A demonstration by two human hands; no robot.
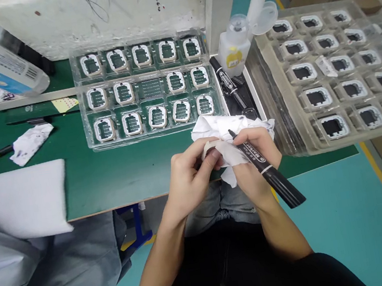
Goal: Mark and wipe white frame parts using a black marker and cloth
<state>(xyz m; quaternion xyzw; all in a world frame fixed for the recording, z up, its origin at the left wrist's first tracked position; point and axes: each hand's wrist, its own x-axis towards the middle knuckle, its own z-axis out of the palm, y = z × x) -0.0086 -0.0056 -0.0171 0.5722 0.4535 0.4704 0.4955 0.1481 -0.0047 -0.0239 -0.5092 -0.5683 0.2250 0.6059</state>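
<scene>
Hands low over the lap, close together. Left hand [190, 172] pinching a small pale frame part [209, 148], half hidden, perhaps ring-shaped. Right hand [253, 152] clenched around a white cloth [223, 130] and a black marker [265, 169], tip up. Beyond, clear tray [156, 134] of similar parts on the green table [116, 175]; farther right, stacked trays [279, 99].

head view | worn high, faces forward and down; close over green table [116, 175] edge; far corners perhaps distorted
</scene>
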